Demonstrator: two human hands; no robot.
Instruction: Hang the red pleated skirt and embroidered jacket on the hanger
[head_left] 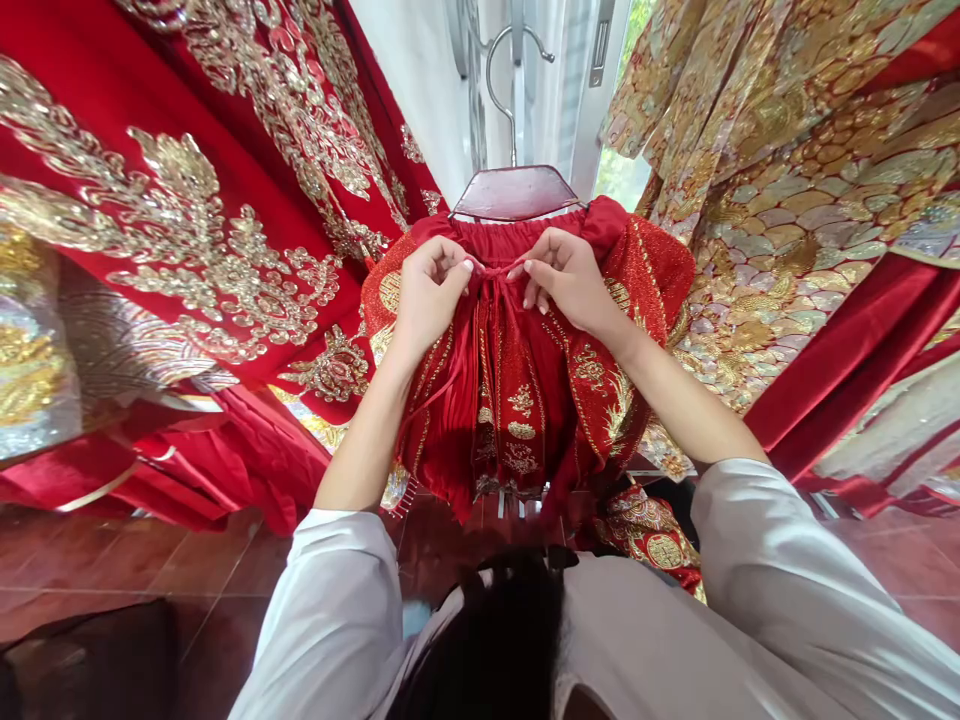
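A red garment with gold embroidery [517,390] hangs in front of me from a hanger [517,190] with a metal hook. Along its gathered top edge runs a thin red cord [491,268], crossed or knotted at the middle. My left hand [435,285] pinches the cord just left of that crossing, thumb against forefinger. On the other side, my right hand [566,275] pinches the cord between thumb and forefinger, its other fingers curled loosely below. A loose cord end trails down at the left of the garment's front.
Red cloth with silver-gold beadwork [187,200] hangs close on the left. Gold scale-patterned cloth [765,240] hangs on the right. Behind the hanger stands a metal rack post [469,80]. A red-and-gold patterned cloth [656,535] lies low near my right arm, above the reddish tiled floor [225,570].
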